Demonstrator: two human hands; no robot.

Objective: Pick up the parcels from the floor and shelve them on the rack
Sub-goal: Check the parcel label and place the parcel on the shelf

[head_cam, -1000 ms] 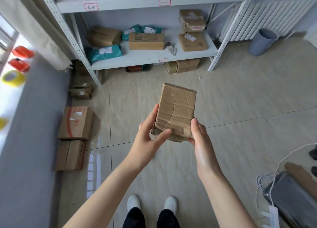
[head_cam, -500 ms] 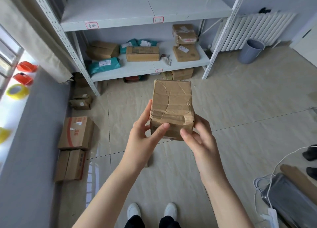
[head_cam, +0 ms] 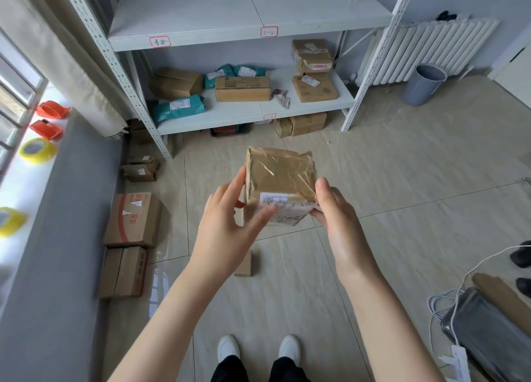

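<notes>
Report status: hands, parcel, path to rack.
Left hand and right hand both gripping taped parcel. Held above floor. Path to rack open.

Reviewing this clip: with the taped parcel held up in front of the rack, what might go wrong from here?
1. The left hand looks blurred and only loosely on the parcel, so the right hand carries most of it; the glossy tape could slip.
2. A small flat box lies on the floor ahead of the shoes, a trip hazard.
3. The lower shelf is crowded; free space is limited.
</notes>
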